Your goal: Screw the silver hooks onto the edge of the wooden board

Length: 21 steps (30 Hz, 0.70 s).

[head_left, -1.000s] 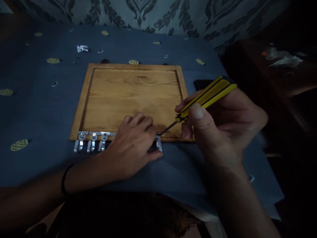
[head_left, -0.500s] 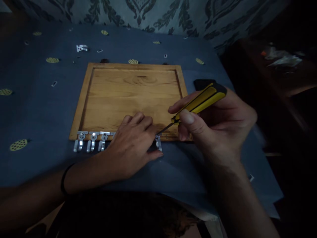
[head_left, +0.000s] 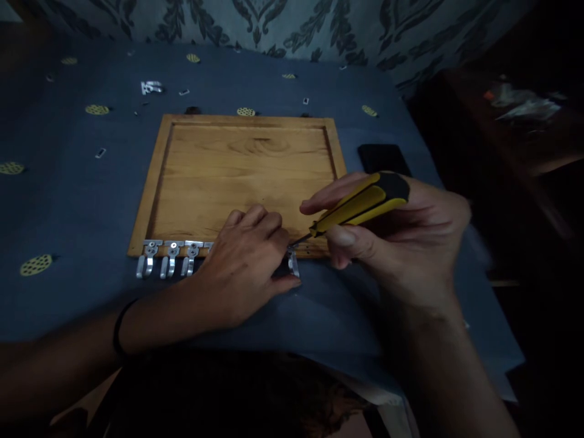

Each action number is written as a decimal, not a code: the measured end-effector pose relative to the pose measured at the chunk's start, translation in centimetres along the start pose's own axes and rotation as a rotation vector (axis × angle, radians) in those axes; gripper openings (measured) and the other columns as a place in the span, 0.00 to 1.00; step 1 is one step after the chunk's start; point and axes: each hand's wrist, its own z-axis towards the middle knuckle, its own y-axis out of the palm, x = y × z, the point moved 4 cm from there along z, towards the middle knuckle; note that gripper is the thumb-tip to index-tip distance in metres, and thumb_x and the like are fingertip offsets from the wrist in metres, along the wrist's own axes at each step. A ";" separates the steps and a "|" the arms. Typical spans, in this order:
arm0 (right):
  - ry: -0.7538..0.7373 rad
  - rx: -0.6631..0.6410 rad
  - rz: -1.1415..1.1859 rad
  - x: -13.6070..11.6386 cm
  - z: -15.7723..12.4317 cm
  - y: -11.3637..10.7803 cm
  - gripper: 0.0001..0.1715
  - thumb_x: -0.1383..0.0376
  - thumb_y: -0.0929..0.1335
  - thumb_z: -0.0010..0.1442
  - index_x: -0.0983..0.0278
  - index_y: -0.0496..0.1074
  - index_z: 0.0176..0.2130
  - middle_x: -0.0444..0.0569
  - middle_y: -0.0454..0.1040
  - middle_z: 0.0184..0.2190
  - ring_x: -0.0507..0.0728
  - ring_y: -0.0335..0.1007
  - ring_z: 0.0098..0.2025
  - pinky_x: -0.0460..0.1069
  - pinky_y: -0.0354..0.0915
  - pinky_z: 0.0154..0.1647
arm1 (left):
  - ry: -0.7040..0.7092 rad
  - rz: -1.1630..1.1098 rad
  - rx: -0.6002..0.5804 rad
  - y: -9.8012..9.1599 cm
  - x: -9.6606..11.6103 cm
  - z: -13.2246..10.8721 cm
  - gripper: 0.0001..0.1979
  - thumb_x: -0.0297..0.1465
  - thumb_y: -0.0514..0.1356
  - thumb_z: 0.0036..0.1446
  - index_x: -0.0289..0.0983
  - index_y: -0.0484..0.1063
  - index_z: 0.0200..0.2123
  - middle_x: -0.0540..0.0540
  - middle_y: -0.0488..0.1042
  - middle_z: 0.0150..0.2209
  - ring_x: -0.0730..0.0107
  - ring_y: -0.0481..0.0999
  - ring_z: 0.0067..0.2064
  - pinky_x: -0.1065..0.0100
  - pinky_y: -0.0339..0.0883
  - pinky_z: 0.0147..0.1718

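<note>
A shallow wooden tray-like board (head_left: 246,176) with a raised frame lies on the table. Along its near edge sit several silver metal hooks (head_left: 192,250). My left hand (head_left: 249,267) rests over that edge with its fingers curled. Its thumb presses the rightmost hook (head_left: 292,263), and the hand covers the part of the row beside it. In my right hand (head_left: 401,237) is a yellow and black screwdriver (head_left: 360,204), held slanted with its tip at the top of the rightmost hook. Small holes show in the frame right of the tip.
The table has a blue cloth (head_left: 82,213) with a pineapple pattern. A loose pair of hooks (head_left: 151,88) lies at the back left. A dark flat object (head_left: 384,159) lies right of the board. Clear plastic (head_left: 524,103) sits on a brown surface at the far right.
The screwdriver's handle has dropped lower and turned in my right hand, while its tip stays at the hook. More of the dark flat object shows. My left hand has stayed in place.
</note>
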 end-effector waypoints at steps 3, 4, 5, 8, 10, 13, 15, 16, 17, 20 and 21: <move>0.031 0.005 0.007 0.0 0.1 0.0 0.11 0.72 0.79 0.48 0.61 0.80 0.32 0.42 0.81 0.27 0.48 0.67 0.14 0.43 0.64 0.10 | 0.008 -0.003 0.016 0.0 0.0 0.0 0.17 0.40 0.68 0.60 0.35 0.77 0.46 0.40 0.76 0.51 0.51 0.68 0.54 0.52 0.62 0.50; 0.035 -0.007 0.021 0.0 0.1 0.1 0.12 0.72 0.79 0.48 0.60 0.81 0.33 0.42 0.82 0.27 0.48 0.67 0.14 0.43 0.65 0.10 | 0.009 -0.004 0.015 0.0 0.0 -0.1 0.17 0.40 0.68 0.60 0.35 0.77 0.46 0.40 0.76 0.52 0.51 0.68 0.54 0.52 0.62 0.51; 0.037 -0.022 0.037 0.0 0.1 0.1 0.13 0.71 0.79 0.48 0.59 0.81 0.35 0.42 0.82 0.28 0.48 0.68 0.14 0.43 0.65 0.10 | 0.008 -0.005 0.010 0.0 0.0 -0.1 0.17 0.40 0.68 0.59 0.35 0.77 0.46 0.40 0.76 0.52 0.51 0.68 0.54 0.52 0.62 0.51; 0.048 -0.062 0.066 0.0 0.1 0.1 0.16 0.69 0.78 0.52 0.56 0.82 0.42 0.42 0.83 0.31 0.49 0.70 0.15 0.44 0.67 0.10 | -0.008 -0.004 -0.017 -0.1 0.0 -0.1 0.18 0.40 0.69 0.59 0.35 0.76 0.47 0.40 0.76 0.52 0.50 0.68 0.55 0.52 0.62 0.51; 0.074 -0.075 0.054 0.2 0.0 0.1 0.16 0.70 0.76 0.54 0.55 0.82 0.43 0.40 0.82 0.29 0.49 0.71 0.16 0.43 0.68 0.12 | -0.014 -0.009 -0.026 -0.1 0.0 0.0 0.17 0.39 0.69 0.59 0.35 0.77 0.47 0.40 0.75 0.53 0.49 0.68 0.56 0.51 0.62 0.52; 0.051 -0.069 0.043 0.2 0.1 0.3 0.14 0.72 0.77 0.53 0.56 0.82 0.38 0.39 0.80 0.26 0.48 0.70 0.15 0.43 0.65 0.10 | -0.011 -0.016 -0.025 -0.1 0.1 0.0 0.17 0.39 0.69 0.59 0.34 0.77 0.46 0.40 0.75 0.52 0.50 0.67 0.56 0.52 0.61 0.52; -0.029 -0.019 0.046 0.1 0.1 0.2 0.11 0.70 0.79 0.49 0.58 0.81 0.33 0.40 0.80 0.27 0.49 0.70 0.16 0.44 0.63 0.09 | -0.005 -0.011 -0.015 -0.1 0.1 0.0 0.17 0.39 0.69 0.59 0.33 0.77 0.45 0.40 0.75 0.51 0.50 0.68 0.55 0.52 0.62 0.51; -0.063 0.021 0.037 0.0 0.0 0.1 0.10 0.69 0.80 0.48 0.58 0.80 0.31 0.40 0.80 0.28 0.49 0.69 0.16 0.44 0.64 0.09 | 0.000 -0.008 -0.008 -0.1 0.1 0.0 0.17 0.39 0.69 0.59 0.33 0.77 0.45 0.40 0.76 0.49 0.51 0.68 0.53 0.52 0.62 0.50; -0.080 0.071 0.021 -0.1 0.0 -0.1 0.09 0.68 0.80 0.49 0.58 0.79 0.29 0.41 0.81 0.29 0.49 0.69 0.16 0.45 0.64 0.09 | 0.005 -0.005 0.000 -0.2 0.1 0.0 0.17 0.40 0.69 0.58 0.34 0.77 0.45 0.41 0.76 0.47 0.51 0.69 0.52 0.53 0.62 0.49; -0.062 0.201 -0.038 -0.1 -0.4 -0.7 0.05 0.63 0.78 0.54 0.57 0.80 0.30 0.43 0.81 0.33 0.48 0.65 0.16 0.47 0.64 0.10 | 0.012 0.007 0.013 -0.2 0.1 0.0 0.17 0.41 0.70 0.58 0.34 0.76 0.43 0.42 0.76 0.44 0.53 0.69 0.49 0.54 0.63 0.48; -0.046 0.220 -0.052 0.0 -0.4 -0.8 0.04 0.62 0.77 0.56 0.57 0.80 0.32 0.44 0.80 0.33 0.48 0.64 0.16 0.48 0.63 0.10 | 0.011 0.012 0.015 -0.2 0.0 0.0 0.17 0.41 0.70 0.58 0.34 0.76 0.42 0.42 0.76 0.43 0.53 0.68 0.49 0.55 0.63 0.48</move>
